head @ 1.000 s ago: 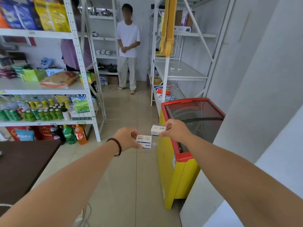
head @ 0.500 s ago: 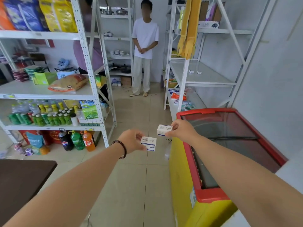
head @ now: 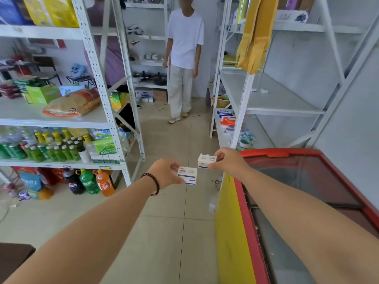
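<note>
Two small boxes: left box (head: 187, 174), right box (head: 206, 160). Three big floor bottles (head: 88, 182) at left. One freezer (head: 231, 222) near right.

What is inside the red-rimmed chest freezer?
Only its dark glass lid shows; contents beneath cannot be made out. The right hand, pinching a small white box, and forearm hide part.

Bare left forearm (head: 92, 228), bare right forearm (head: 307, 218), both uncovered to the frame's edge, left grip (head: 164, 173) and right grip (head: 230, 162) bare-fingered, bracelet (head: 156, 182) of small dark round beads, some reddish-brown, looped once around the left wrist
</note>
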